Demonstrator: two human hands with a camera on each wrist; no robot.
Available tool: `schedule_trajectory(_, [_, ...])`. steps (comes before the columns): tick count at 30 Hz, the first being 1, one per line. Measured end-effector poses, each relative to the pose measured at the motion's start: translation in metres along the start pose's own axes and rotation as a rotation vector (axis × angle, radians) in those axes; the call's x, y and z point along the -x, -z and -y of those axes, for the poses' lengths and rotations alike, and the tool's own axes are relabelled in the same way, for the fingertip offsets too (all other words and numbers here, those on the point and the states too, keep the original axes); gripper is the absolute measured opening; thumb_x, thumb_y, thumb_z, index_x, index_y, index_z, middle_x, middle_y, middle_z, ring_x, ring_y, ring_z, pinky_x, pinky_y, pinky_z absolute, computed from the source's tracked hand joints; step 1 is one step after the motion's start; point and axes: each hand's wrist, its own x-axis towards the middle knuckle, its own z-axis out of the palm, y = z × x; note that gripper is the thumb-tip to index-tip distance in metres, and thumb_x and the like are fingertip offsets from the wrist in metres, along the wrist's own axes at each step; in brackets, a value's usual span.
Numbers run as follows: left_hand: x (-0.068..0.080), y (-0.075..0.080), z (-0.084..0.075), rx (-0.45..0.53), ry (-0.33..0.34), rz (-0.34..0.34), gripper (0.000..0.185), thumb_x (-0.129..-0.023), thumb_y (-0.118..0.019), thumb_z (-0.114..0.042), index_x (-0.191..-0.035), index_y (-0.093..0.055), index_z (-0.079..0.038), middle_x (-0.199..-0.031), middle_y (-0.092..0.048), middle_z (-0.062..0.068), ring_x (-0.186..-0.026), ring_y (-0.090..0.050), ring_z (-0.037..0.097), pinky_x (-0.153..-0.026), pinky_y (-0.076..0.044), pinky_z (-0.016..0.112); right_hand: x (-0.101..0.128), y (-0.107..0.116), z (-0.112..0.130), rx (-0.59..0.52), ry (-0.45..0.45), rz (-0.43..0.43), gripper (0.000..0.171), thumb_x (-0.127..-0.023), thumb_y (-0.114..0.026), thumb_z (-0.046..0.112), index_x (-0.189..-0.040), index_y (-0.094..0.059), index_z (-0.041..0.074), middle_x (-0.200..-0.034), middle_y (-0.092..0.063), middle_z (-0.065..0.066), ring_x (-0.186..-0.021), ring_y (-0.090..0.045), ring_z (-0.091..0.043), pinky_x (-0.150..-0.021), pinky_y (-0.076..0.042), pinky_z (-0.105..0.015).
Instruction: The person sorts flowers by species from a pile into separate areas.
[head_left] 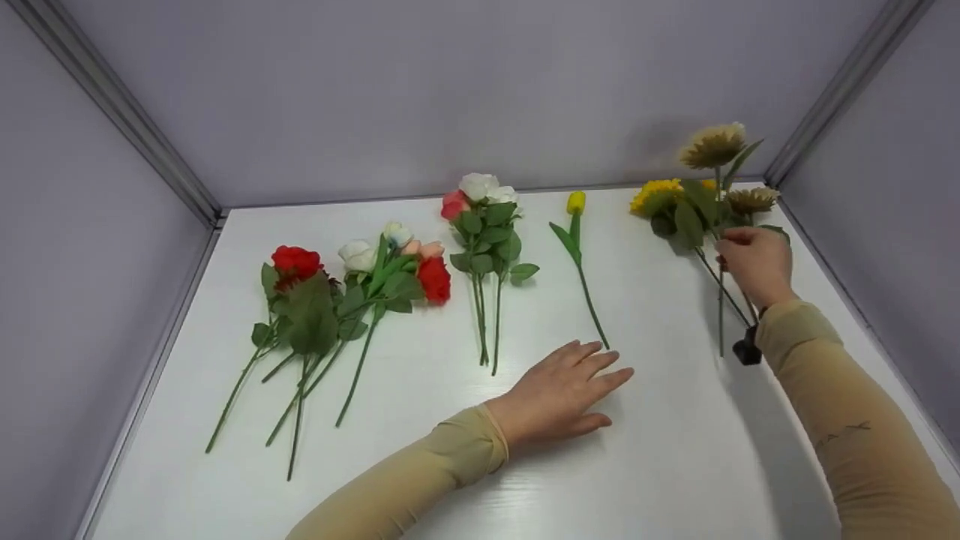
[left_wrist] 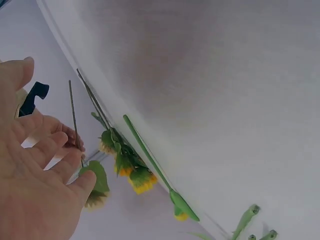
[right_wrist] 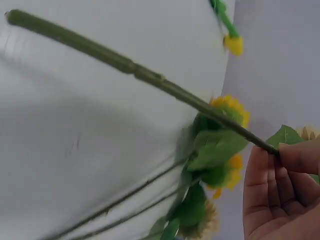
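My right hand pinches the stem of a cream, sunflower-like flower between thumb and fingers, holding it raised with the bloom up. Below and beside it, yellow sunflowers and another cream flower lie at the table's far right. My left hand hovers palm down over the middle of the table, its fingers spread and holding nothing. Just beyond its fingertips is the lower stem end of a yellow tulip; whether they touch, I cannot tell.
White and pink roses lie at the centre back of the white table. Farther left are a mixed bunch with a red bloom and a red rose bunch. Grey panels enclose the table's back and sides.
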Motion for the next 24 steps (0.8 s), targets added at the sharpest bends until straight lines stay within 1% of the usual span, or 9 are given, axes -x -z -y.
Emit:
schedule_trajectory(1, [-0.001, 0.0, -0.001, 0.001, -0.004, 0.002, 0.071, -0.101, -0.058, -0.055, -0.161, -0.034, -0.023, -0.161, -0.039, 0.005, -0.15, -0.03, 0.025, -0.124, -0.019, 0.039, -0.001, 0.007, -0.007, 0.055, -0.007, -0.015, 0.044, -0.104, -0.054, 0.021, -0.138, -0.059, -0.007, -0.122, -0.065, -0.026, -0.072, -0.061, 0.004, -0.068, -0.053, -0.018])
schedule_trajectory(3, [-0.001, 0.001, -0.002, 0.011, -0.011, 0.003, 0.072, -0.101, -0.057, -0.055, -0.161, -0.034, -0.023, -0.161, -0.038, 0.005, -0.151, -0.03, 0.025, -0.124, -0.019, 0.039, -0.002, 0.019, -0.021, 0.145, -0.028, -0.03, 0.046, -0.104, -0.051, 0.024, -0.139, -0.058, -0.006, -0.125, -0.064, -0.028, -0.075, -0.061, 0.0, -0.068, -0.051, -0.021])
schedule_trajectory(6, [-0.001, 0.001, -0.002, 0.033, -0.018, 0.009, 0.071, -0.102, -0.057, -0.054, -0.161, -0.033, -0.023, -0.162, -0.037, 0.005, -0.151, -0.029, 0.025, -0.124, -0.019, 0.039, -0.001, 0.03, -0.04, 0.199, -0.065, -0.026, 0.047, -0.104, -0.048, 0.022, -0.139, -0.057, -0.008, -0.13, -0.06, -0.032, -0.093, -0.065, -0.021, -0.073, -0.051, -0.031])
schedule_trajectory(8, [0.0, 0.0, -0.002, 0.045, -0.02, 0.013, 0.071, -0.102, -0.057, -0.054, -0.161, -0.033, -0.023, -0.162, -0.037, 0.004, -0.151, -0.029, 0.024, -0.124, -0.019, 0.039, 0.0, 0.032, -0.05, 0.223, -0.068, -0.024, 0.046, -0.102, -0.047, 0.018, -0.136, -0.059, -0.009, -0.13, -0.06, -0.033, -0.104, -0.061, -0.035, -0.076, -0.05, -0.037])
schedule_trajectory(9, [0.001, 0.0, -0.002, 0.05, -0.02, 0.016, 0.071, -0.102, -0.056, -0.053, -0.161, -0.033, -0.023, -0.162, -0.037, 0.004, -0.151, -0.029, 0.024, -0.124, -0.019, 0.039, 0.0, 0.032, -0.053, 0.235, -0.064, -0.023, 0.045, -0.101, -0.048, 0.017, -0.134, -0.061, -0.01, -0.128, -0.061, -0.033, -0.106, -0.059, -0.039, -0.076, -0.05, -0.038])
schedule_trajectory(13, [0.001, -0.001, -0.001, 0.054, -0.02, 0.033, 0.07, -0.102, -0.056, -0.054, -0.161, -0.033, -0.022, -0.162, -0.038, 0.003, -0.15, -0.03, 0.024, -0.124, -0.02, 0.039, -0.003, 0.025, -0.063, 0.279, -0.034, -0.016, 0.041, -0.095, -0.049, 0.012, -0.124, -0.067, -0.011, -0.116, -0.068, -0.03, -0.1, -0.061, -0.04, -0.072, -0.049, -0.039])
schedule_trajectory(15, [0.001, -0.002, -0.002, 0.052, -0.024, 0.042, 0.071, -0.102, -0.055, -0.054, -0.161, -0.033, -0.022, -0.162, -0.038, 0.003, -0.15, -0.031, 0.023, -0.123, -0.021, 0.039, -0.004, 0.021, -0.066, 0.297, -0.026, -0.007, 0.04, -0.094, -0.05, 0.012, -0.12, -0.069, -0.011, -0.113, -0.068, -0.03, -0.098, -0.062, -0.042, -0.073, -0.05, -0.042])
schedule_trajectory(20, [0.002, -0.003, -0.003, 0.07, -0.038, 0.057, 0.071, -0.102, -0.055, -0.054, -0.161, -0.033, -0.021, -0.161, -0.038, 0.003, -0.149, -0.033, 0.023, -0.123, -0.022, 0.038, -0.004, 0.016, -0.07, 0.35, -0.001, 0.018, 0.041, -0.094, -0.045, 0.009, -0.119, -0.067, -0.015, -0.119, -0.063, -0.036, -0.107, -0.058, -0.054, -0.085, -0.05, -0.059])
schedule_trajectory(24, [0.004, -0.004, -0.003, 0.088, -0.033, 0.078, 0.071, -0.102, -0.056, -0.053, -0.162, -0.033, -0.021, -0.162, -0.038, 0.003, -0.149, -0.032, 0.023, -0.123, -0.022, 0.038, -0.003, 0.014, -0.07, 0.382, 0.01, 0.019, 0.042, -0.093, -0.042, 0.007, -0.118, -0.066, -0.016, -0.12, -0.062, -0.037, -0.111, -0.056, -0.057, -0.091, -0.048, -0.064])
